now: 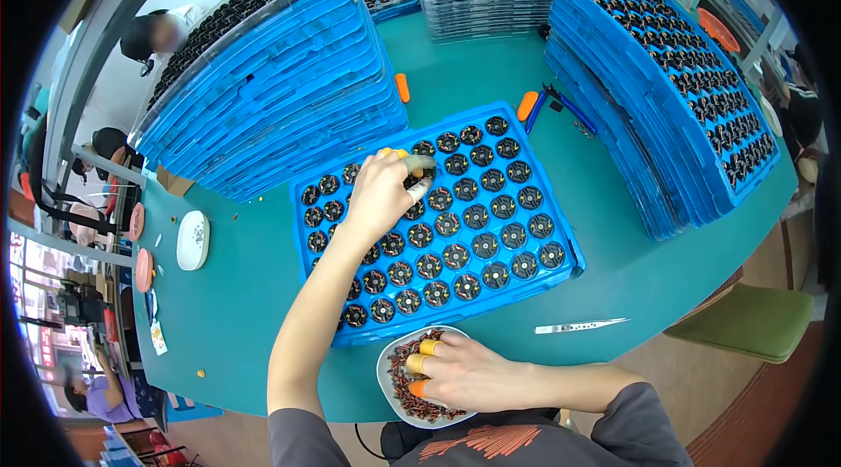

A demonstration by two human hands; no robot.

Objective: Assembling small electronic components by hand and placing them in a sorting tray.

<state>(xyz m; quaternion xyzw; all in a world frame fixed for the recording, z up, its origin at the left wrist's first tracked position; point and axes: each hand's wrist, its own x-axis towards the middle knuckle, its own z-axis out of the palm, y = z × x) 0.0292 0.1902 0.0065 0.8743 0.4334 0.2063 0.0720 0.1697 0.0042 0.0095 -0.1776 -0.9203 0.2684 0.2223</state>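
Observation:
My left hand [381, 191], with finger cots on some fingertips, reaches over the blue tray [561, 283] in front of me. Its thumb and fingers close around a round black part [427, 174] in one of the tray's far rows. Similar round black parts with red and yellow bits and a pale centre fill the tray's pockets. At the near side of the table, my right hand [469, 372] dips into a white bowl [384, 372] of small red-and-black pieces [429, 413]. Yellow and orange cots cover its curled fingers; whatever they pinch is hidden.
Tall stacks of blue trays rise at the left [289, 90] and right [613, 108]; clear trays [486, 16] stand behind. Blue-handled pliers [574, 115], orange-handled tools, tweezers [582, 326] and a white dish [193, 241] lie about. A green stool [745, 322] stands at right.

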